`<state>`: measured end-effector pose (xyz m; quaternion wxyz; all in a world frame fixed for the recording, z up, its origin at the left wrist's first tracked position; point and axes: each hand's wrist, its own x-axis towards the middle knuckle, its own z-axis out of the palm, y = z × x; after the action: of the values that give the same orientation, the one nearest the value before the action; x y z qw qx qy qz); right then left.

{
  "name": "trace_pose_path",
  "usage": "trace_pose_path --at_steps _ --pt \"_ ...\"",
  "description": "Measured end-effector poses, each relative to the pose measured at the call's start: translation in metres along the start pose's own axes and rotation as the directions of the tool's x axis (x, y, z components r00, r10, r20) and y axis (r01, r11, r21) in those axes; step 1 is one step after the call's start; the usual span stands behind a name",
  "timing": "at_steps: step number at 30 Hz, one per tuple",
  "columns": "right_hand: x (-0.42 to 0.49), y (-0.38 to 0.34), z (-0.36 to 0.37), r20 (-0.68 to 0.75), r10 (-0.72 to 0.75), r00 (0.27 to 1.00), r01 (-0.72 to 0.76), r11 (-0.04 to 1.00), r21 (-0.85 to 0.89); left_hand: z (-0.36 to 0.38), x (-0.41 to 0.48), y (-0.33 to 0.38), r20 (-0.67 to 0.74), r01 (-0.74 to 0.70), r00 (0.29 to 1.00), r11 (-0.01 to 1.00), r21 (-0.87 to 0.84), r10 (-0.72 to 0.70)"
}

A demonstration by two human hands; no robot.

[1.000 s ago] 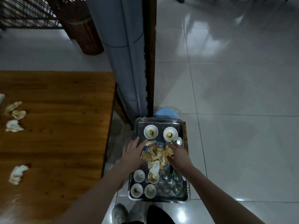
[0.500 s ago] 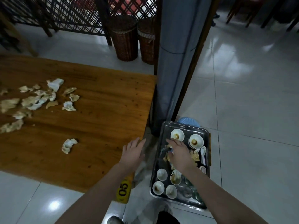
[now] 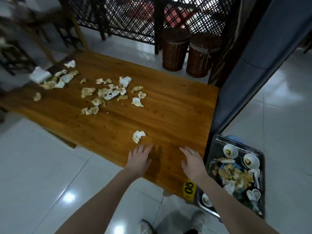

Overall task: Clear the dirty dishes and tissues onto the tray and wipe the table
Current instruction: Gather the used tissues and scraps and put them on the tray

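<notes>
Over the near edge of the wooden table (image 3: 168, 105) my left hand (image 3: 139, 158) and my right hand (image 3: 192, 163) hover with fingers spread, holding nothing. One crumpled tissue (image 3: 138, 135) lies just beyond my left fingertips. Several more soiled tissues (image 3: 108, 93) are scattered across the table's far left part. To the right of the table, low down, a metal tray (image 3: 217, 144) carries small white bowls (image 3: 230, 150), a heap of used tissues (image 3: 234, 174) and more cups, partly hidden by my right forearm.
A yellow tag reading 05 (image 3: 190, 190) hangs at the table's near right corner. A grey pillar (image 3: 253, 65) stands between table and tray. Two wicker baskets (image 3: 175, 51) and a lattice screen stand behind. A white folded cloth (image 3: 39, 75) lies at the table's far left edge.
Both hands left the tray and moved left to the table's near edge. The view swung left and up, bringing the scattered tissues into sight.
</notes>
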<state>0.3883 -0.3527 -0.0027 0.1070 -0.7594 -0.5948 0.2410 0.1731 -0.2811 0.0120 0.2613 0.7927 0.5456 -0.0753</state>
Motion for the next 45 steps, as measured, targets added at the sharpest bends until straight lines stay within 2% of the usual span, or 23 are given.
trace_pose_path --at_steps 8,18,27,34,37,45 --pt "0.018 -0.097 0.038 0.006 -0.08 0.997 0.08 0.996 -0.035 -0.022 -0.03 -0.091 -0.048 0.1 0.994 0.995 -0.028 -0.101" --pt "0.06 -0.157 0.058 0.046 -0.166 0.985 0.169 0.983 -0.07 -0.045 -0.034 -0.151 -0.108 0.137 0.983 0.987 -0.089 -0.146" --pt "0.118 -0.172 0.08 0.119 -0.056 0.991 0.071 0.99 -0.121 -0.065 -0.006 -0.195 -0.101 0.189 0.975 0.976 -0.109 -0.2" --pt "0.163 -0.18 0.098 0.253 0.106 0.962 -0.054 0.977 -0.207 -0.094 0.047 -0.213 -0.035 0.146 0.988 0.986 -0.081 -0.15" --pt "0.173 -0.183 0.101 0.241 0.102 0.965 -0.038 0.966 -0.256 -0.11 0.072 -0.222 -0.031 0.115 0.993 0.992 -0.046 -0.117" --pt "0.224 -0.198 0.084 0.107 0.083 0.991 -0.069 0.99 -0.123 -0.148 0.133 -0.228 -0.018 0.059 0.998 0.998 -0.02 -0.059"
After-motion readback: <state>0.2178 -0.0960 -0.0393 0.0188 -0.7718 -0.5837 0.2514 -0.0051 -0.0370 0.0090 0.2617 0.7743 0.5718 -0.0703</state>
